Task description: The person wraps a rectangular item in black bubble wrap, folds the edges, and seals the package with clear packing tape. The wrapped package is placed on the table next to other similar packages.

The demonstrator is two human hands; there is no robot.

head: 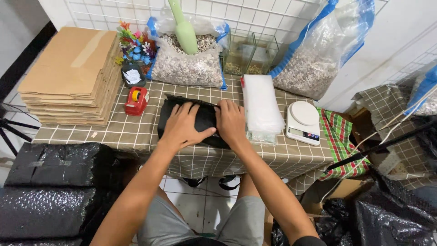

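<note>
Both hands pressed flat on a black bubble-wrap parcel (200,119) lying at the centre of the counter (136,132), which wears a checked olive cloth. Left hand (184,125) spread wide, palm down, fingers pointing to 12 o'clock, thumb reaching toward 3 o'clock. Right hand (231,120) just beside it at 3 o'clock, also flat, fingers only slightly spread — gripping nothing, only bearing down on the parcel.

At 9 o'clock of the parcel, near it: a red tape dispenser (136,100). At 10 o'clock: a small dark tray with white slips (133,75), and beyond that a clump of coloured plastic plants (133,44). Farther toward 9 o'clock, a tall stack of flat cardboard (73,75).

At 12 o'clock: an open bag of pale gravel (186,68) with a green scoop (184,27) standing in it. At 1 o'clock: two small glass tanks (250,54). At 3 o'clock, just beside the right hand: a stack of clear plastic bags (261,105), then a white kitchen scale (303,122). At 2 o'clock — a second, larger bag of gravel (314,64) leaning against the wall grid.

At 8 o'clock, below the counter edge: black bubble-wrapped bundles (54,182).
</note>
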